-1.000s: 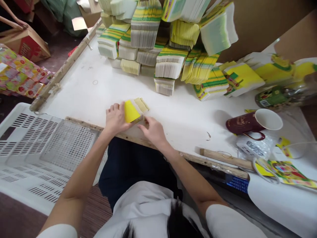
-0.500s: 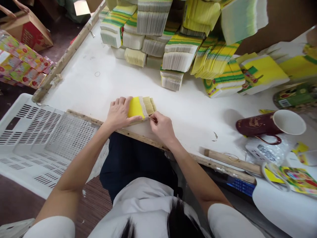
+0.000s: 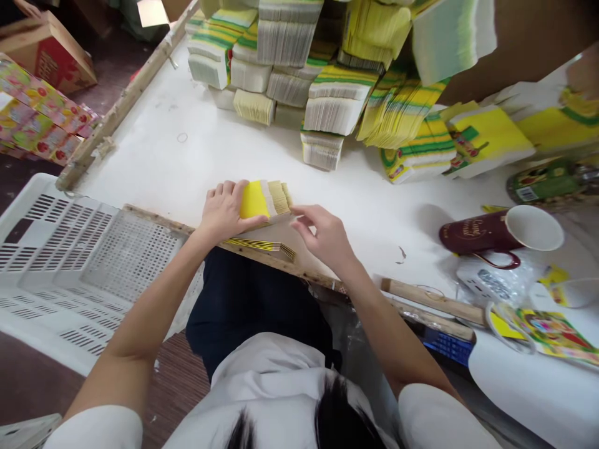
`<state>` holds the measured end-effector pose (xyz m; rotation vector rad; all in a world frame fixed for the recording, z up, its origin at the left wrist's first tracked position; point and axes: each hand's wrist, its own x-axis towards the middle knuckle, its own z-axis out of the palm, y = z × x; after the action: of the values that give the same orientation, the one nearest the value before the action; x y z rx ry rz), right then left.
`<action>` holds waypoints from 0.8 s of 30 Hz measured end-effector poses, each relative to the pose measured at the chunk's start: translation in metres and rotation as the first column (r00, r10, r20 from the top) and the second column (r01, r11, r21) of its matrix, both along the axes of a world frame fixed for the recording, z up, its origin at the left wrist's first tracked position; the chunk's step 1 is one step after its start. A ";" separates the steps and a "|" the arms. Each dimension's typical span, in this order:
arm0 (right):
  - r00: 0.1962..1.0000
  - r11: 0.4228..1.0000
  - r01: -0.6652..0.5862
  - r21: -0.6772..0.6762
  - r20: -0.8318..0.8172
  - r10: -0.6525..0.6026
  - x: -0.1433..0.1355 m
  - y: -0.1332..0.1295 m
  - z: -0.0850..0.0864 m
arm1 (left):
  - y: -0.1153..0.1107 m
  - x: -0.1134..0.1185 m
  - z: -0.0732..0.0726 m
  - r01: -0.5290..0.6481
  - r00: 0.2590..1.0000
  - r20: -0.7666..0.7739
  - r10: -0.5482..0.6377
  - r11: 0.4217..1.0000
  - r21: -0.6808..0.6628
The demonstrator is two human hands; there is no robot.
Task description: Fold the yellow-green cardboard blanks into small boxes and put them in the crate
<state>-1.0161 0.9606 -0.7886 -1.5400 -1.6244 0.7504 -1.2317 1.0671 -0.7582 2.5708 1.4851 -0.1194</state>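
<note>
My left hand [image 3: 223, 209] lies across a stack of flat yellow paper packets [image 3: 256, 198] and holds it on the white tabletop, with the thumb along the near side. The pale ends of the packets fan out to the right. Just off those ends is my right hand [image 3: 325, 236], its thumb and forefinger apart and nothing visible between them. A thin bundle of yellow-edged packets [image 3: 259, 245] sits at the table's wooden front edge, apart from the stack and below my hands.
Several piles of yellow and green packets [image 3: 337, 100] stand at the back of the table [image 3: 154, 149]. A maroon mug [image 3: 475, 234] lies tilted at the right, near a wooden stick [image 3: 433, 301]. To the left is a white plastic crate [image 3: 60, 287]. Another person's hand touches a cardboard box [image 3: 51, 53].
A thin bundle now shows at the front edge, separate from the held stack. My right hand has moved right, away from the stack's end, and its fingers have parted. My left hand stays put.
</note>
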 end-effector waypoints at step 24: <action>0.880 0.984 0.169 -0.047 0.458 -0.129 -0.042 0.039 -0.015 | -0.002 -0.002 -0.002 -0.024 1.000 -0.012 0.025 0.999 0.038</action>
<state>-1.0579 0.9999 -0.8032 -1.9887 -1.7891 0.3940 -1.2335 1.0649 -0.7606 2.5848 1.5374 -0.1046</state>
